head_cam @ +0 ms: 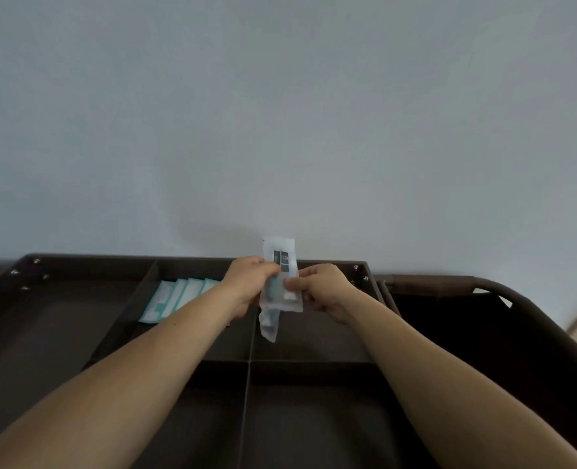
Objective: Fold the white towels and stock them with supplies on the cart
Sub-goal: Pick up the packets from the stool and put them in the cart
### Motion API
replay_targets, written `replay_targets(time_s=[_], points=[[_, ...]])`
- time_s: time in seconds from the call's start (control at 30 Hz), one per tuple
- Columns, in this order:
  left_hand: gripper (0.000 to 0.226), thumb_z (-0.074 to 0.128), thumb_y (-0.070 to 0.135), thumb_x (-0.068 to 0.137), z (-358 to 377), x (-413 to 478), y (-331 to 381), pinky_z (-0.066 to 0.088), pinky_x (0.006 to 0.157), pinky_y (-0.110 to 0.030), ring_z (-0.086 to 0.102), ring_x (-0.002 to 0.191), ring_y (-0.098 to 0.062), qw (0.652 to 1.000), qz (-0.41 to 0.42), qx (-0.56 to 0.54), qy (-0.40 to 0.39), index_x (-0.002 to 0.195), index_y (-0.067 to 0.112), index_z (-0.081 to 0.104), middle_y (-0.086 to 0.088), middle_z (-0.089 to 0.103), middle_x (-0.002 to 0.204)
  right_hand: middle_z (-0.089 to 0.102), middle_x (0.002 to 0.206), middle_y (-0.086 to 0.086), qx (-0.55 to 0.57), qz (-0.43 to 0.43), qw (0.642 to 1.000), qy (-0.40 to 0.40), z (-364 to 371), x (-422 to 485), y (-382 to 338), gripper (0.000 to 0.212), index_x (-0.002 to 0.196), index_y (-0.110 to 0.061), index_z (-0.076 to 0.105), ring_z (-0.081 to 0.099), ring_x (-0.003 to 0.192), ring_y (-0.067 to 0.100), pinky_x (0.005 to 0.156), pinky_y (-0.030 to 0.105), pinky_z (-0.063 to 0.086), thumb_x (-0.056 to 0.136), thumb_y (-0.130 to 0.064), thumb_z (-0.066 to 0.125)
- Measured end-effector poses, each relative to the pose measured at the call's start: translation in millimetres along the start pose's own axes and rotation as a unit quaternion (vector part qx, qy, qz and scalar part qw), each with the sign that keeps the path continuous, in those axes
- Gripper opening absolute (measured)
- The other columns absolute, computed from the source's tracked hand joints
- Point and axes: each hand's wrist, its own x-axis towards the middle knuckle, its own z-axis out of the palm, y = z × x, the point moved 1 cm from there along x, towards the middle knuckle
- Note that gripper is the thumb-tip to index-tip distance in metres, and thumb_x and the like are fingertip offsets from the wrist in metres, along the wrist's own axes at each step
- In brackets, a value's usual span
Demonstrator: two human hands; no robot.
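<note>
In the head view, both bare forearms reach forward over the top of the cart (94,258), a dark brown tray which is divided by low walls into several compartments. The left hand (249,282) and the right hand (320,289) meet at the far side and together hold a small bundle of clear plastic packets (280,294). The fingers of each hand are curled and pinch the bundle from its own side. One packet stands up above the hands and carries a dark label; another hangs down below them. The bundle is in the air, above the divider between two far compartments. In the far middle compartment, just left of the left hand, a row of teal and white sachets (178,296) lies overlapped. A pale wall (280,113) stands behind the cart. A dark bag (483,333) hangs at the cart's right end.
</note>
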Motion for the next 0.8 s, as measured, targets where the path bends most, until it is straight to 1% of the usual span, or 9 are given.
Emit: replay_targets(time_s=[0.07,0.13,0.2,0.3,0.5,0.6,0.67,0.73,0.8], points=[[0.012,0.064,0.017,0.089,-2,1,0,0.050,0.059,-0.032,0.065,0.075,-0.021,0.999,0.013,0.035,0.006,0.087,0.008,0.072,-0.006,0.071,0.086,0.068,0.063,-0.001,-0.018,0.017,0.999,0.031,-4,6,9,0.013,0.091,-0.008,0.073,0.052,0.040,0.005,0.042,0.021,0.040,0.083,-0.016,0.077],[0.012,0.062,0.016,0.087,-9,0,0,0.041,0.052,-0.027,0.055,0.065,-0.018,0.998,0.018,0.052,0.029,0.084,0.007,0.070,-0.007,0.066,0.078,0.065,0.062,0.003,-0.039,0.045,0.996,0.060,-7,14,20,0.013,0.089,-0.005,0.071,0.050,0.037,0.007,0.040,0.022,0.039,0.082,-0.014,0.077],[0.009,0.062,0.014,0.086,-19,-3,-1,0.038,0.051,-0.026,0.054,0.063,-0.016,0.997,0.022,0.057,0.055,0.084,0.008,0.068,-0.007,0.064,0.079,0.062,0.061,0.005,-0.082,0.078,0.991,0.065,-7,19,35,0.013,0.085,-0.004,0.067,0.048,0.038,0.011,0.039,0.021,0.038,0.082,-0.012,0.076],[0.013,0.060,0.012,0.086,-33,-11,-1,0.039,0.050,-0.025,0.056,0.066,-0.015,0.994,0.028,0.070,0.078,0.095,0.008,0.069,-0.006,0.065,0.084,0.064,0.068,0.009,-0.155,0.109,0.980,0.058,-3,25,51,0.018,0.085,-0.005,0.063,0.051,0.044,0.016,0.040,0.022,0.041,0.080,-0.015,0.076],[0.017,0.059,0.013,0.090,-55,-33,-9,0.041,0.056,-0.026,0.057,0.073,-0.013,0.990,0.022,0.080,0.116,0.104,0.008,0.066,-0.009,0.064,0.092,0.068,0.076,0.006,-0.308,0.083,0.945,0.070,4,29,51,0.015,0.079,-0.011,0.063,0.064,0.061,0.017,0.048,0.026,0.047,0.081,-0.024,0.071],[0.013,0.060,0.014,0.089,-61,-47,-12,0.042,0.058,-0.026,0.057,0.075,-0.017,0.985,0.025,0.085,0.146,0.100,0.011,0.067,-0.010,0.065,0.093,0.065,0.086,0.004,-0.375,0.081,0.922,0.059,6,26,48,0.019,0.092,-0.012,0.062,0.062,0.072,0.017,0.058,0.029,0.050,0.086,-0.030,0.064],[0.013,0.063,0.017,0.087,-69,-56,-15,0.045,0.065,-0.028,0.061,0.082,-0.019,0.980,0.031,0.095,0.170,0.098,0.012,0.068,-0.006,0.067,0.094,0.064,0.099,0.006,-0.411,0.077,0.905,0.079,8,20,39,0.037,0.114,-0.009,0.058,0.060,0.082,0.018,0.065,0.031,0.048,0.087,-0.035,0.061],[0.013,0.066,0.019,0.085,-80,-67,-16,0.047,0.072,-0.030,0.064,0.091,-0.020,0.972,0.037,0.121,0.199,0.097,0.015,0.069,-0.002,0.068,0.095,0.057,0.124,0.012,-0.446,0.027,0.886,0.128,12,13,25,0.055,0.134,-0.008,0.045,0.056,0.107,0.027,0.082,0.038,0.046,0.090,-0.040,0.055],[0.008,0.067,0.020,0.083,-92,-80,-20,0.046,0.070,-0.026,0.064,0.090,-0.018,0.960,0.049,0.153,0.227,0.091,0.020,0.069,0.003,0.067,0.089,0.047,0.135,0.014,-0.462,-0.048,0.874,0.140,22,6,7,0.059,0.138,-0.010,0.041,0.046,0.123,0.033,0.096,0.045,0.042,0.090,-0.042,0.053]])
